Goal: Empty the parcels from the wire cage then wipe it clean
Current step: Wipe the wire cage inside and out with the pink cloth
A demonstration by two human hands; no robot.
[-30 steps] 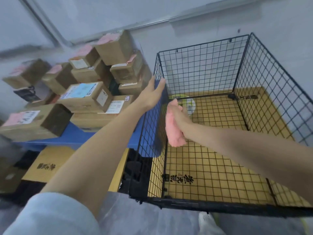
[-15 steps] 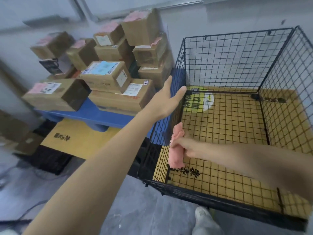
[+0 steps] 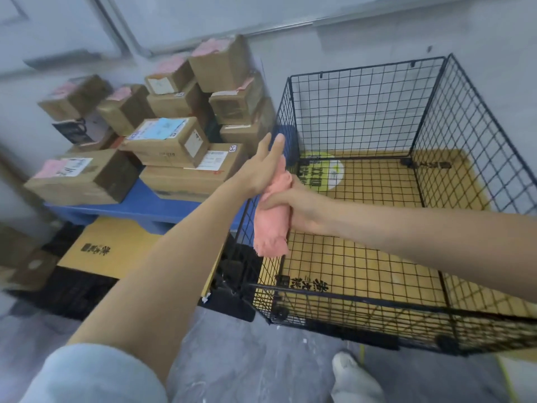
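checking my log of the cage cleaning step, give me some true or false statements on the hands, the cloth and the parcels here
1. The right hand grips a pink cloth. True.
2. The parcels are stacked on a blue platform to the left of the wire cage. True.
3. One parcel lies inside the cage. False: no parcel is in it, and only yellow card shows under the wire floor.
4. The left hand is curled round the cage's top rim. False: its fingers are straight, by the left wall.
5. The cloth is held at the cage's right wall. False: it is at the left wall.
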